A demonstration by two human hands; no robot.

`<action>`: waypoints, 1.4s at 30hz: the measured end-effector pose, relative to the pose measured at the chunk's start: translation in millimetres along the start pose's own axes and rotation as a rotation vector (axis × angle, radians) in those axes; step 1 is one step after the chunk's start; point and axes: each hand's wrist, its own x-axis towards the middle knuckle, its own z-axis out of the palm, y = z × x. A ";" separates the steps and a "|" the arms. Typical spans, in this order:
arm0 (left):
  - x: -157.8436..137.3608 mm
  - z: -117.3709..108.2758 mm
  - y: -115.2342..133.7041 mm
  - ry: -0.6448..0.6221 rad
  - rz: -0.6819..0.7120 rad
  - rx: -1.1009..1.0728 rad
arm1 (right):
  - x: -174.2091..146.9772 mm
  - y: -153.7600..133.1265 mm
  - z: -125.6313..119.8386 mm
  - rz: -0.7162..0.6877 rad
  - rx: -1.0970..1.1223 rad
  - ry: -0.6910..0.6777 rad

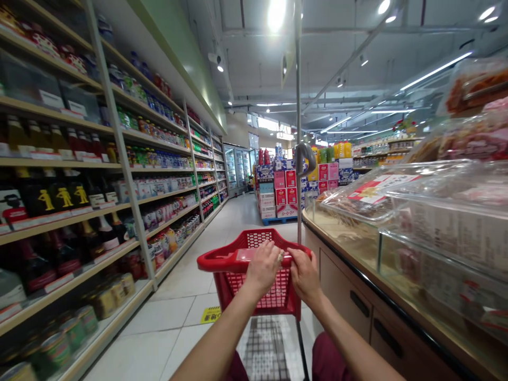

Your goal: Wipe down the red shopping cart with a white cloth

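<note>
A red plastic shopping cart (228, 288) stands right in front of me, its perforated basket below its red handle (214, 260). Over the middle of that handle my left hand (262, 269) is curled, knuckles up. My right hand (305, 278) wraps the handle's right part, with thumb and fingers bent around it. Something small and shiny shows by my left fingertips, too small to name. I see no goods in the visible part of the basket.
Shelves of bottles and cans (159, 137) line the left side. Close on the right is a display counter (341, 275) with clear packed food boxes (369, 190). Ahead, stacked cartons (280, 188) stand on a blue pallet (273, 220). A yellow floor sign (210, 314) lies left of the cart.
</note>
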 end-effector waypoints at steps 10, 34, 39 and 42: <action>-0.4 -0.6 -3.3 -0.021 -0.100 0.037 | -2.3 3.3 1.9 0.010 -0.003 -0.007; -41.9 -12.5 -59.4 0.104 -0.190 0.067 | -3.2 11.9 2.5 -0.069 -0.081 0.027; -55.2 -27.4 -88.6 0.223 -0.389 0.098 | -3.8 14.9 0.6 -0.097 -0.083 -0.003; -53.8 -25.6 -85.2 0.236 -0.406 0.101 | -4.9 14.1 2.4 -0.088 -0.081 0.034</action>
